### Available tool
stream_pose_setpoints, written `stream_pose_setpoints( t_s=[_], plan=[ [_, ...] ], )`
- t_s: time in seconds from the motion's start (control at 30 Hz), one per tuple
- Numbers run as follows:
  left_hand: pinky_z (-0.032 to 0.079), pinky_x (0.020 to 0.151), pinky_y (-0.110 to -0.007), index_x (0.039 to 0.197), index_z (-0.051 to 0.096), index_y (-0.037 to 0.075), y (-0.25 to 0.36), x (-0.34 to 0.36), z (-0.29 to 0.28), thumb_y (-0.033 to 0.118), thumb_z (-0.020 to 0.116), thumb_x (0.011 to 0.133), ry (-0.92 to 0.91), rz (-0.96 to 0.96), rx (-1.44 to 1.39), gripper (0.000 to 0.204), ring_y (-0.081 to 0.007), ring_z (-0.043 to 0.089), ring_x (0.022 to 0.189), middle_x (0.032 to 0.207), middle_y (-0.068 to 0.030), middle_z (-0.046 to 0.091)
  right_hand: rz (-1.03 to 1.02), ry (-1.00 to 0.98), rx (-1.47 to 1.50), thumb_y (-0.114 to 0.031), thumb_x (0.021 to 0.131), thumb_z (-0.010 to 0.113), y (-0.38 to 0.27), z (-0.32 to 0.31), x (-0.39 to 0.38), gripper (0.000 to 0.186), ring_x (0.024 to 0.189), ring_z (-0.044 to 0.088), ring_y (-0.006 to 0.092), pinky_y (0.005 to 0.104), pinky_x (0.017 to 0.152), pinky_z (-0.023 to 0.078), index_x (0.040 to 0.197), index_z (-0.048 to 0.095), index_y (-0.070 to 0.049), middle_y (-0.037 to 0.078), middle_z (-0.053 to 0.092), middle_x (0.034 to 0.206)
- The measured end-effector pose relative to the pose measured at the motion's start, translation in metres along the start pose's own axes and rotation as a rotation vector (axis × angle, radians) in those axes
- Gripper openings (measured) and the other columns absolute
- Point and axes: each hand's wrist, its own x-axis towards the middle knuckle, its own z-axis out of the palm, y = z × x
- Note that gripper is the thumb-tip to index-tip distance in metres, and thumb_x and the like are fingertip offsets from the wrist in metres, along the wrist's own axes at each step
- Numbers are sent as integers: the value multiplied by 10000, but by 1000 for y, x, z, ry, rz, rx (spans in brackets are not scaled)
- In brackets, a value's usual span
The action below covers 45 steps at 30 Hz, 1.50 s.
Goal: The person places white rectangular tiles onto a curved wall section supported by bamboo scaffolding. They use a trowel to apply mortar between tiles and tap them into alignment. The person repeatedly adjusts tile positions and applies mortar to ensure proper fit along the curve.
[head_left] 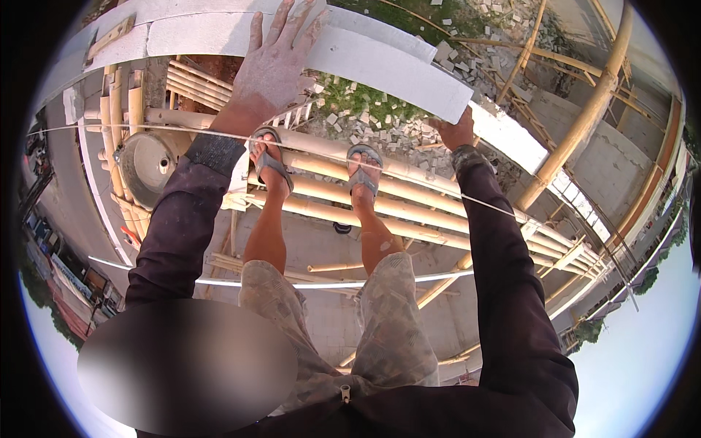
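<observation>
Left hand [272,77] splayed on white block [394,71] (palm down); right hand [457,133] grasping its end.

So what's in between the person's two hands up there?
In the head view, a white block stretches between the left hand, spread out flat, and the right hand at its right end. Rubble-strewn grass shows below it.

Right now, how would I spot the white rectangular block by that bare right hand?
Find the pale block wall across the top. Follow it right, past the dusty left hand. The white rectangular block there alone has the right hand at its outer corner.
</observation>
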Motion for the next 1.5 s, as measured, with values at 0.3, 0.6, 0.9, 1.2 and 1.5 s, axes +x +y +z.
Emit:
stream_pose_setpoints(
  t_s=[0.3, 0.6, 0.9, 1.2, 1.5],
  plan=[
    [138, 1210, -541, 1535, 198, -4, -20, 25, 1, 396, 811, 697, -425, 162, 141, 1113, -438, 96, 1488, 1578, -224, 229, -167, 281, -146, -380, 811, 660, 16, 84, 39, 564, 1288, 451, 326, 483, 1094, 309, 1321, 581, -151, 122, 577, 1354],
    [227, 1164, -575, 1416, 398, -9, -26, 28, 12, 221, 872, 578, -187, 273, 148, 990, -477, 210, 1440, 1387, -217, 432, -211, 467, 42, -282, 783, 690, -17, 70, 38, 418, 1073, 570, 355, 517, 933, 418, 1158, 650, -101, 126, 664, 1113],
    [195, 1183, -564, 1443, 436, 141, -46, 26, 28, 284, 747, 810, -227, 335, -53, 719, -348, 201, 1474, 1453, -165, 412, -193, 361, -346, -259, 791, 638, 7, 93, 46, 363, 1022, 585, 359, 549, 871, 426, 1093, 660, -58, 152, 665, 1046],
    [176, 1173, -598, 1395, 425, 4, -37, 29, 7, 326, 833, 624, -308, 304, 194, 929, -479, 182, 1451, 1419, -263, 391, -156, 312, -319, -357, 777, 696, 10, 95, 46, 447, 1157, 528, 324, 566, 969, 326, 1170, 652, -148, 108, 649, 1155],
    [200, 1163, -585, 1370, 481, -45, -27, 30, 6, 255, 599, 839, -133, 318, 22, 622, -436, 361, 1378, 1400, -276, 473, -85, 136, -416, -421, 829, 682, 57, 114, 45, 495, 1273, 486, 292, 544, 1058, 250, 1269, 621, -204, 76, 617, 1291]
  ],
)
